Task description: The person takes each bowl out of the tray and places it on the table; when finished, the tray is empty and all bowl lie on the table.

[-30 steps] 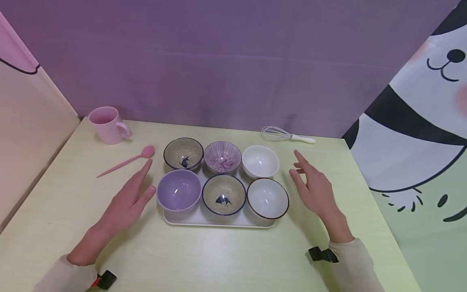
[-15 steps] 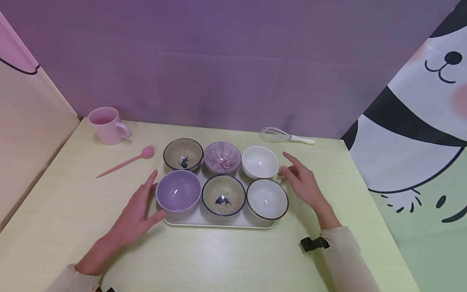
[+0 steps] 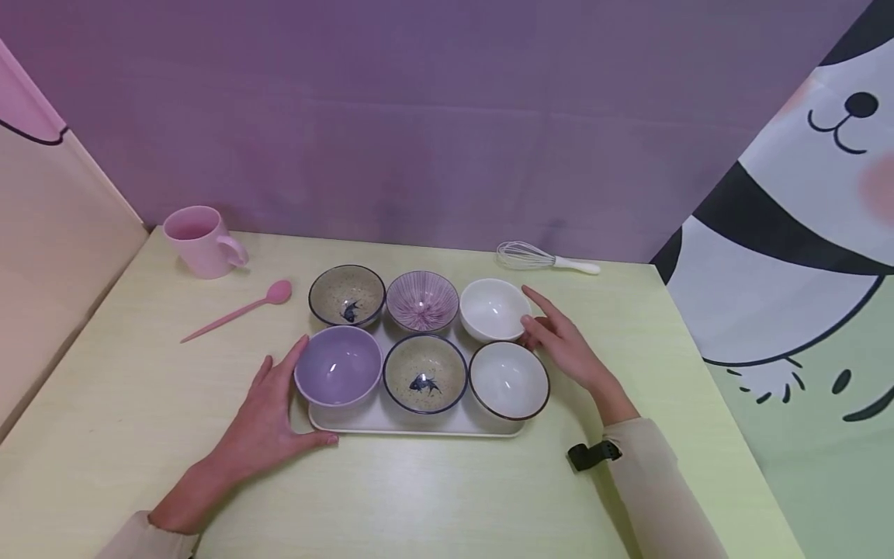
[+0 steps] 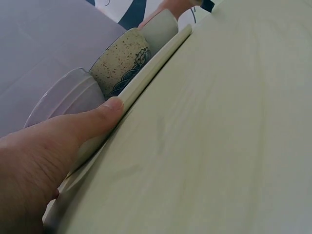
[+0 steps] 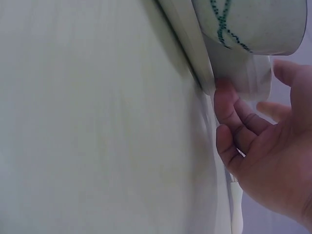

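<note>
Inward to the central tray the left hand and right hand are brought, one spread wide at eight o'clock, one loosely bent at three; six bowls are packed close (seemingly so all fit).

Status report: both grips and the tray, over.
Left grip at front-left corner of tray. Right grip at plain white bowl. Tray on table, six bowls aboard. Whisk behind, off tray.

A pale, shallow tray is lying flat, carrying six upright bowls in two rows; a glossy purple bowl is sitting near left, a plain white bowl far right
</note>
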A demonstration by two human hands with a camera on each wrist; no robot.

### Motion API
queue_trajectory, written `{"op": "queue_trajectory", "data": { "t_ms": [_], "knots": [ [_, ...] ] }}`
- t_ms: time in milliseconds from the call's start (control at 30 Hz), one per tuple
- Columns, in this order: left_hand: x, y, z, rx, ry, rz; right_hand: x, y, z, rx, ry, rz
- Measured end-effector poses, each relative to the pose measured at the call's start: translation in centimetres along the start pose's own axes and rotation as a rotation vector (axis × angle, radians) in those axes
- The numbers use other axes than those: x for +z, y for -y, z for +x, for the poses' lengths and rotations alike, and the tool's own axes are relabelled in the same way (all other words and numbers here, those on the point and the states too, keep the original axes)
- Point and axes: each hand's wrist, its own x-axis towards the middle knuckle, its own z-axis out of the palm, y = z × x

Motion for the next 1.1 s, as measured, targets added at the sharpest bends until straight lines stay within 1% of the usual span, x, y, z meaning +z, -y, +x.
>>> {"op": "queue_trajectory", "data": {
  "t_ms": [67, 167, 367, 467, 600, 733, 933, 1100],
  "knots": [
    [0.0, 0.0, 0.0, -0.001, -0.001, -0.004, -0.1, 0.3, 0.3, 0.033, 0.010, 0.016],
    [0.1, 0.0, 0.2, -0.012, 0.008, -0.016, -0.2, 0.7, 0.4, 0.060, 0.026, 0.029],
    [0.0, -0.2, -0.1, -0.063, 0.028, -0.034, -0.4, 0.8, 0.5, 0.078, 0.059, 0.099],
    [-0.1, -0.3, -0.2, -0.069, 0.026, -0.034, -0.4, 0.8, 0.5, 0.087, 0.053, 0.130],
    [-0.2, -0.4, -0.2, -0.059, 0.020, -0.031, -0.2, 1.1, 0.5, 0.117, 0.017, 0.182],
    [-0.2, -0.4, -0.2, -0.063, 0.025, -0.034, 0.1, 1.6, 0.5, 0.147, -0.029, 0.220],
    [-0.1, -0.4, -0.2, -0.049, 0.022, -0.033, 0.6, 2.0, 0.3, 0.177, -0.097, 0.222],
    [-0.1, -0.3, -0.3, -0.048, 0.017, -0.027, 0.9, 1.7, 0.5, 0.188, -0.150, 0.218]
  ]
}}
